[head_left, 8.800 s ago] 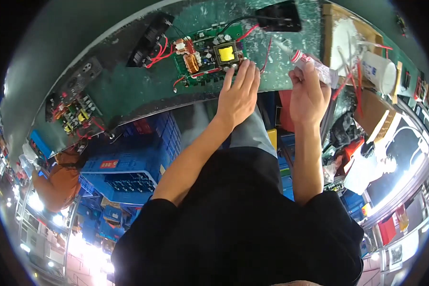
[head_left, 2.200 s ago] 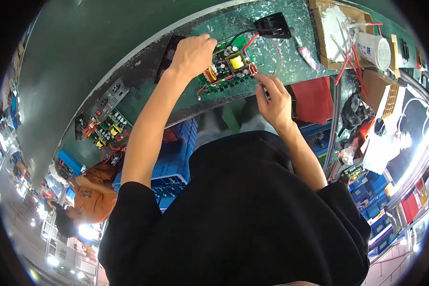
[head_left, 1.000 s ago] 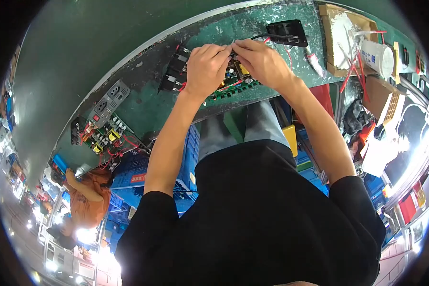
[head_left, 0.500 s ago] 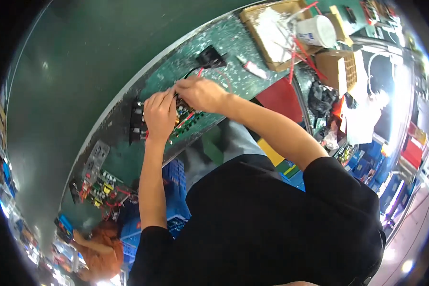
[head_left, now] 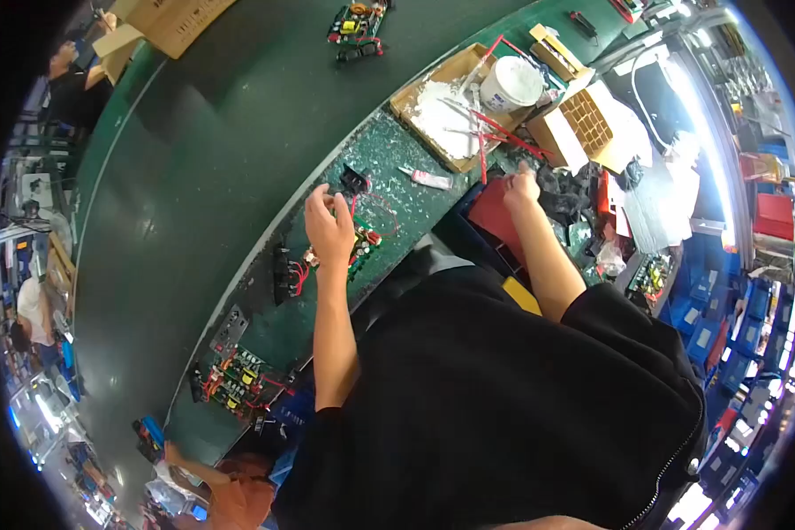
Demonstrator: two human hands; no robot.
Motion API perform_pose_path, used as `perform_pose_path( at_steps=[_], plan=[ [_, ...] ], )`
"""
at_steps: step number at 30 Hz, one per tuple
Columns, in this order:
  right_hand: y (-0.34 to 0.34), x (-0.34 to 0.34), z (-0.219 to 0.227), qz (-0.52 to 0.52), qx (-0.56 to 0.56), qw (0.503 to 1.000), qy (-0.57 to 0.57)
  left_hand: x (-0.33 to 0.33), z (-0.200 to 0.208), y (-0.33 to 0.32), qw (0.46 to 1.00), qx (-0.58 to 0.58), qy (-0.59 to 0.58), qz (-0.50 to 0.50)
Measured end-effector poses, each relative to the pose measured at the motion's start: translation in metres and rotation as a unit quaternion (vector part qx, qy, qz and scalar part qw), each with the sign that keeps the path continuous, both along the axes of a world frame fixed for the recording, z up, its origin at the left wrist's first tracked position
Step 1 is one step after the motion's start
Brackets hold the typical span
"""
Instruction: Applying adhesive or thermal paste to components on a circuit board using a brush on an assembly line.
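— Across the worktop, largest first, what is listed?

— Item one: green speckled bench point(head_left: 389, 155), running up and right beside a dark conveyor belt point(head_left: 203, 150). Item two: shallow cardboard tray point(head_left: 433, 110) with white residue, a white tub point(head_left: 511, 86) set on it. Item three: red bin point(head_left: 495, 216) at the bench's near edge. Item four: green circuit board point(head_left: 360, 246) with red wires, lying on the bench. Item five: black socket part point(head_left: 354, 180), wired to it and lying just beyond. Item six: small white tube point(head_left: 428, 178), between board and tray.

— And the hands?

— Left hand point(head_left: 329, 225) is raised over the board, fingers point(head_left: 320, 196) curled loosely inward; whether they pinch a wire cannot be told. The board shows just below and right of the palm, partly covered by it. Right hand point(head_left: 523, 185) is well away, fingers down at the far rim of the red bin among dark parts; its grip cannot be told either.

— State of the work?

— Judged midway. The board sits wired on the bench, the socket is attached by leads, and one hand is off fetching. A second board point(head_left: 234, 380) waits further left along the bench, seemingly unhandled.
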State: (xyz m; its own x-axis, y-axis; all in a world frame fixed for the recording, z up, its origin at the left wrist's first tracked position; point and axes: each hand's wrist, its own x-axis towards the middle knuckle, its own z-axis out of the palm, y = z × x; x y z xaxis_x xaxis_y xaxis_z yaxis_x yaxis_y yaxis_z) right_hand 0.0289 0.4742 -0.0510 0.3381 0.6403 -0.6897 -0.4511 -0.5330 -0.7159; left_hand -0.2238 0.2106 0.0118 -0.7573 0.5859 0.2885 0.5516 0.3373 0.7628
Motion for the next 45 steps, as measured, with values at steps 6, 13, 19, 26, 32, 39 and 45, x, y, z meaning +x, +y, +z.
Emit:
perform_pose_path(
  at_steps=[6,13,19,26,32,39,45],
  plan=[
    [0.050,-0.005,0.005,-0.086,-0.025,0.996,0.022,0.013,0.001,0.000,0.995,0.000,-0.039,0.089],
    [0.045,0.002,0.002,-0.001,0.174,0.985,-0.003,0.013,-0.014,-0.026,0.972,0.010,-0.112,0.205],
    [0.033,-0.014,0.063,0.174,0.292,0.931,-0.129,-0.057,0.027,0.049,0.992,-0.062,-0.077,0.085],
    [0.036,-0.047,0.069,0.345,0.312,0.844,-0.269,-0.170,-0.011,0.224,0.906,-0.247,0.290,-0.185],
    [0.040,-0.053,0.084,0.315,0.314,0.839,-0.314,-0.208,-0.064,0.273,0.832,-0.395,0.351,-0.170],
    [0.050,-0.071,0.094,0.382,0.331,0.773,-0.383,-0.218,-0.019,0.232,0.907,-0.343,0.185,-0.160],
    [0.052,-0.065,0.084,0.389,0.343,0.769,-0.374,-0.167,0.022,0.182,0.920,-0.326,0.076,-0.202]
  ],
)
